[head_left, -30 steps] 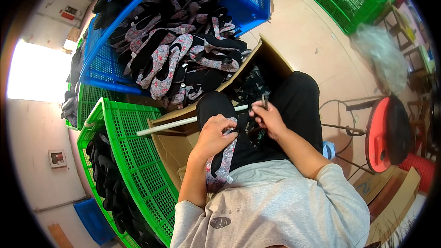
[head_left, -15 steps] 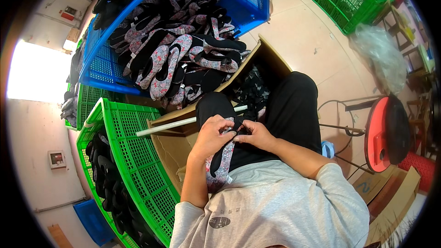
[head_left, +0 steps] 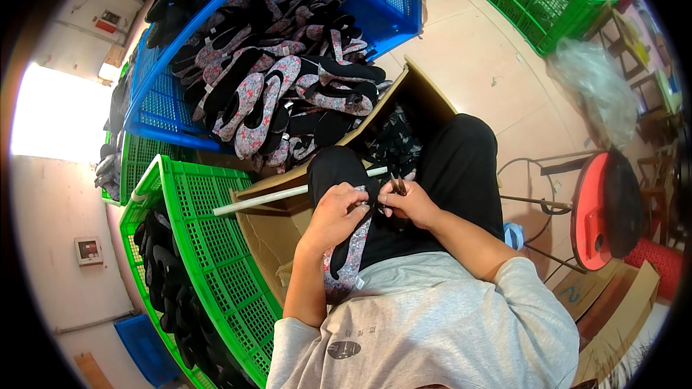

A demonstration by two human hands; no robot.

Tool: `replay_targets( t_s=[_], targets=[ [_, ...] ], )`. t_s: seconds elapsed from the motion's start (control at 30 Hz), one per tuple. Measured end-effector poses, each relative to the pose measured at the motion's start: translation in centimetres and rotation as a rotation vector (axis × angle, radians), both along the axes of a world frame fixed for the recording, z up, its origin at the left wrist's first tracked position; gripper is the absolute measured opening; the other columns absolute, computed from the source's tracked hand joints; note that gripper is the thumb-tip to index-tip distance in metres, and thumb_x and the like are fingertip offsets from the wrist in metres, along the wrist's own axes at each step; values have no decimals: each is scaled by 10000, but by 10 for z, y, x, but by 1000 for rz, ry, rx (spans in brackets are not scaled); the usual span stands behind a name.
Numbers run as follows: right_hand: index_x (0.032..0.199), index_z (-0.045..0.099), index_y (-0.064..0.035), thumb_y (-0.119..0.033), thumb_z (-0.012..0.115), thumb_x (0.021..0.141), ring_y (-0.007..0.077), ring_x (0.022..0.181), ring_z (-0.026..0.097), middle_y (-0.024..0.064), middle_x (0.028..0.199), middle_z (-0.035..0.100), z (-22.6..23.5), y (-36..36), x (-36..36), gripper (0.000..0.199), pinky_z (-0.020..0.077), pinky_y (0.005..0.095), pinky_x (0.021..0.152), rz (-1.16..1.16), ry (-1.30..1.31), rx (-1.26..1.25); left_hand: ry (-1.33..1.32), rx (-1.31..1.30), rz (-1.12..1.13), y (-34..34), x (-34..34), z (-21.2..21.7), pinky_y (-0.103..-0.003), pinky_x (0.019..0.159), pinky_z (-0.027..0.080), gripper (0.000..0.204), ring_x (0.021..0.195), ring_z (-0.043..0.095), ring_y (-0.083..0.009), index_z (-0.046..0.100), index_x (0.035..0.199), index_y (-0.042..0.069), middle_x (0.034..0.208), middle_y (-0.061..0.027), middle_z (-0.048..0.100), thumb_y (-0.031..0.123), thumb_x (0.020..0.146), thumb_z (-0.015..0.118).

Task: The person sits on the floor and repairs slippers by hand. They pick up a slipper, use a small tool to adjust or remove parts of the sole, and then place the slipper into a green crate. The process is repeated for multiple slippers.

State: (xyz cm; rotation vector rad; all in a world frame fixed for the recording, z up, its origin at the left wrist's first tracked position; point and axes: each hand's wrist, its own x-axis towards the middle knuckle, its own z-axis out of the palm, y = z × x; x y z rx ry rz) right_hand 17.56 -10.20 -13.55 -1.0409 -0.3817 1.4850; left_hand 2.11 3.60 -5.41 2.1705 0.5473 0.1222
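My left hand (head_left: 335,216) is closed on a slipper (head_left: 355,251) of grey and red floral fabric with a black inside, which hangs down over my lap. A small white tag (head_left: 359,283) sticks out at its lower end. Close beside the slipper's upper end, my right hand (head_left: 412,205) is closed around dark thread snips (head_left: 397,186), their narrow points facing away from me. The fingertips of both hands nearly meet there, and what lies between them is too small and dark to make out.
A blue crate (head_left: 386,11) heaped with similar floral slippers (head_left: 252,104) stands ahead. At my left is a green crate (head_left: 216,245) of black footwear. An open cardboard box (head_left: 425,86) and a white rod (head_left: 288,197) lie by my knees. A red round stool (head_left: 591,209) is at right.
My right hand has drawn slightly away from the slipper, and the snips now show upright in its fingers. My left hand and the slipper have hardly moved.
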Motion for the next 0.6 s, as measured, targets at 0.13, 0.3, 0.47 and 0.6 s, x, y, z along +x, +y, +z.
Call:
replay_targets(
  t_s=[0.13,0.3,0.47,0.6],
  targets=[
    [935,615,-74,-158,675,911,48,445,394,49,674,616,-1,-1,-1,106,265,203,405,-16,54,6,-7,5,2,-1,1,2,-375,770,462,160,879,574,-297,697,923,21,825,-112,596,88,777,705],
    [947,615,-69,-173,669,918,38,439,378,48,677,605,-2,0,-2,121,256,198,396,2,165,2,57,93,-3,-4,8,9,-375,739,451,135,843,563,-286,679,839,12,781,-99,571,109,758,729],
    [961,604,-76,-202,678,915,39,433,366,55,679,594,-2,-3,3,153,263,191,390,-33,407,70,61,45,-15,2,16,2,-357,670,443,176,759,553,-258,625,745,-7,733,-96,535,119,745,748],
    [993,613,-68,-197,670,921,38,435,366,59,702,603,-1,-3,8,158,287,186,391,-196,477,111,53,-218,96,11,16,-12,-310,551,403,236,611,497,-148,574,699,-9,662,-39,500,124,771,755]
  ],
)
